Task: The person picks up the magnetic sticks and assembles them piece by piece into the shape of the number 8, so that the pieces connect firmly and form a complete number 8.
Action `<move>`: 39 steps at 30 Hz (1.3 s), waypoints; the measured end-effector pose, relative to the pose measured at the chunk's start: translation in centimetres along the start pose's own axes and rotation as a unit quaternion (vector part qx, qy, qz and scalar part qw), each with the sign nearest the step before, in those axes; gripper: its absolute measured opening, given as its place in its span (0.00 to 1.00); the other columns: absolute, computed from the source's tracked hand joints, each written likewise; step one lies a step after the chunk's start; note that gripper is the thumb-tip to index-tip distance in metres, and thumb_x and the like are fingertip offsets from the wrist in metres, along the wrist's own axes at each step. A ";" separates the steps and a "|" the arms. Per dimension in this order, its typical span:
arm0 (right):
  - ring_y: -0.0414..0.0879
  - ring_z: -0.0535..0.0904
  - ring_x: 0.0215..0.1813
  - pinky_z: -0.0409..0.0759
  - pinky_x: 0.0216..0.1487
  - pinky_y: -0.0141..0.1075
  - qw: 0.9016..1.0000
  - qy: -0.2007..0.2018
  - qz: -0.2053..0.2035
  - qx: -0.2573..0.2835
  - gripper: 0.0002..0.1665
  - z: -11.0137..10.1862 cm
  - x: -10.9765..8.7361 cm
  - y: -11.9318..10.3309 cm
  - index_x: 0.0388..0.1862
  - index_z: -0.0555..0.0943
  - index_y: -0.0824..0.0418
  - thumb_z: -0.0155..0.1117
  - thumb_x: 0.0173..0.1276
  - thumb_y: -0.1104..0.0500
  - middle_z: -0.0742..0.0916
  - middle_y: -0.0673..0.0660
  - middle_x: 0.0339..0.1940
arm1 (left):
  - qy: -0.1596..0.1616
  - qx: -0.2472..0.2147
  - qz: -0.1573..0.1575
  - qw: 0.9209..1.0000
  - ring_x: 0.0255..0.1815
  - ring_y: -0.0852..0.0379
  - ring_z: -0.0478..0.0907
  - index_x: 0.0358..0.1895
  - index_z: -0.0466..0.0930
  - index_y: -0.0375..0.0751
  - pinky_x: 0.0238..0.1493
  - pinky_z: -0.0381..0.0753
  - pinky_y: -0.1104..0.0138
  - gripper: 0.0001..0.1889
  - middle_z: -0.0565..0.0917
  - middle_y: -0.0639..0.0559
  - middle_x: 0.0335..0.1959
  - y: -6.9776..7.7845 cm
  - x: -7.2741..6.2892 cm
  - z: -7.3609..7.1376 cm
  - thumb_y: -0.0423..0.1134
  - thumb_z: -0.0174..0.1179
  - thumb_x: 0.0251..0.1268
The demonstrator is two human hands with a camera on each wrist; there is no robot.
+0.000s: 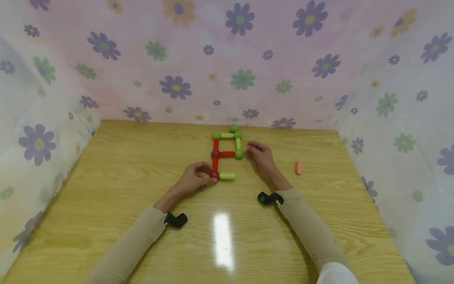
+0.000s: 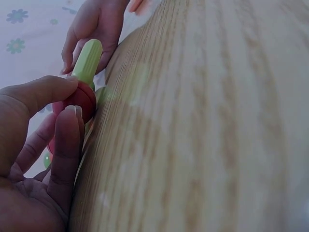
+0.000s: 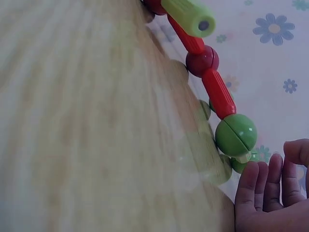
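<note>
On the table lies a figure of magnetic balls and rods. My left hand point(image 1: 194, 178) pinches the dark red ball point(image 2: 86, 102) at its near corner between thumb and fingers. From that ball a yellow-green rod point(image 1: 227, 176) points right with its far end free, and a red rod point(image 1: 215, 164) runs back to a second dark red ball point(image 1: 215, 154). Behind, red and yellow-green rods join that ball and green balls into a square. My right hand point(image 1: 262, 156), fingers loosely bent and holding nothing, is beside the square's near right green ball point(image 3: 236, 135).
An orange rod point(image 1: 299, 168) lies apart on the table point(image 1: 149, 146), right of the right hand. One more green ball point(image 1: 233, 128) sits behind the square's back right corner. Flowered cloth point(image 1: 209, 67) hangs along the table's back and sides.
</note>
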State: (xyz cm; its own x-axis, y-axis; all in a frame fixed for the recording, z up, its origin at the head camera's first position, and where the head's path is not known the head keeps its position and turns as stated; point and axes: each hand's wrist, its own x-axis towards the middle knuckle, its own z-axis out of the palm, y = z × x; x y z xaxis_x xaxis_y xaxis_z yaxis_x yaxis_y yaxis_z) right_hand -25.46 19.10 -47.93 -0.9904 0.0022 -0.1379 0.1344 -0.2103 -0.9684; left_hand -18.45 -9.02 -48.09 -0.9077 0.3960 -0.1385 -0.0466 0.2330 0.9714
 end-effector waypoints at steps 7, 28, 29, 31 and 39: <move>0.40 0.81 0.39 0.83 0.45 0.29 1.000 -0.008 -0.019 -0.011 0.23 0.0 0.4 0.0 0.63 0.72 0.80 0.61 0.74 0.68 0.83 0.53 0.41 | 0.005 -0.004 -0.004 1.000 0.24 0.57 0.76 0.52 0.80 0.39 0.24 0.80 0.67 0.18 0.84 0.42 0.46 0.0 -0.1 0.2 0.37 0.73 0.62; 0.38 0.81 0.45 0.81 0.48 0.26 0.998 0.003 -0.039 -0.042 0.22 -0.4 1.2 0.3 0.62 0.75 0.77 0.63 0.73 0.68 0.84 0.59 0.52 | 0.005 0.002 0.004 1.000 0.23 0.59 0.76 0.51 0.80 0.39 0.24 0.80 0.68 0.18 0.84 0.43 0.47 -0.6 -0.2 0.9 0.39 0.74 0.61; 0.39 0.81 0.45 0.81 0.48 0.26 0.998 0.001 -0.043 -0.039 0.21 -0.4 1.3 0.3 0.62 0.75 0.77 0.63 0.73 0.69 0.84 0.61 0.53 | 0.005 0.001 0.004 1.000 0.23 0.59 0.76 0.51 0.80 0.39 0.24 0.80 0.68 0.18 0.84 0.43 0.47 -0.7 -0.2 0.9 0.39 0.74 0.61; 0.40 0.81 0.46 0.81 0.48 0.27 0.998 -0.004 -0.045 -0.035 0.20 -0.2 1.4 0.4 0.61 0.76 0.75 0.63 0.73 0.68 0.83 0.65 0.56 | 0.005 -0.001 0.005 1.000 0.23 0.59 0.76 0.52 0.80 0.38 0.24 0.79 0.68 0.18 0.84 0.42 0.47 -0.8 -0.4 0.9 0.39 0.74 0.62; 0.43 0.79 0.45 0.80 0.48 0.31 0.998 0.008 -0.058 -0.014 0.16 0.9 2.5 0.2 0.57 0.78 0.73 0.63 0.72 0.70 0.83 0.59 0.50 | 0.009 -0.001 0.019 1.000 0.22 0.58 0.75 0.52 0.80 0.36 0.22 0.78 0.69 0.19 0.84 0.40 0.46 -0.4 -0.6 0.9 0.38 0.74 0.61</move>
State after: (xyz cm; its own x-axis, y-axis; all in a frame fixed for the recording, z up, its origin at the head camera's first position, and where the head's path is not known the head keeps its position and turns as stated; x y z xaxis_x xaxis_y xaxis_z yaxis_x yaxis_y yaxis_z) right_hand -27.92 18.18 -48.32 -0.9988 0.0402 -0.0268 0.0191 -0.1813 -0.9833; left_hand -17.50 -8.57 -48.52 -0.9162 0.3888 -0.0973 -0.0122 0.2156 0.9764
